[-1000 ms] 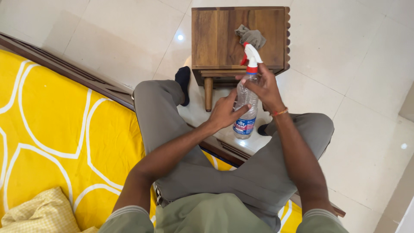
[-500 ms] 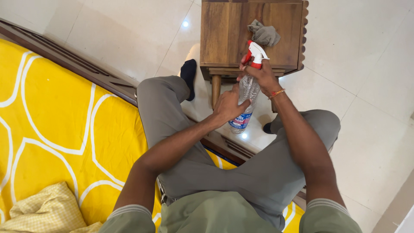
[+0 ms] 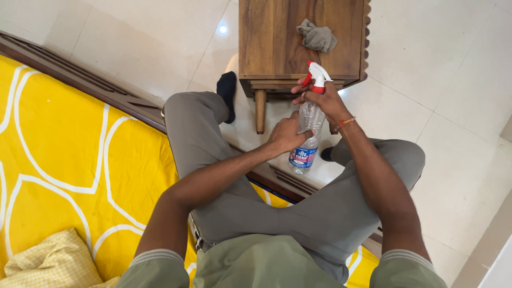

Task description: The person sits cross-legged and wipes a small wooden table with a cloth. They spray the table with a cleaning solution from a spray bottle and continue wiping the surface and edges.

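Observation:
I sit on a bed's edge, knees apart, holding a clear plastic spray bottle (image 3: pixel 305 152) upright between them. It has a white and red trigger head and a blue label near its base. My right hand (image 3: pixel 324 100) wraps the neck just under the trigger head. The bottle's middle is gripped from the left by my left hand (image 3: pixel 286 135). A crumpled grey cloth (image 3: pixel 317 37) lies on the wooden side table (image 3: pixel 272 42) just beyond the bottle.
A yellow bedsheet (image 3: pixel 69 160) with white curved lines covers the bed at left, inside a dark wooden bed frame (image 3: pixel 85 88). A pale yellow checked pillow (image 3: pixel 50 264) sits at bottom left. Glossy cream floor tiles (image 3: pixel 453 64) surround the table.
The view has shifted so the table and bottle sit a little farther right and higher. Both hands have stayed on the bottle, in nearly the same grip.

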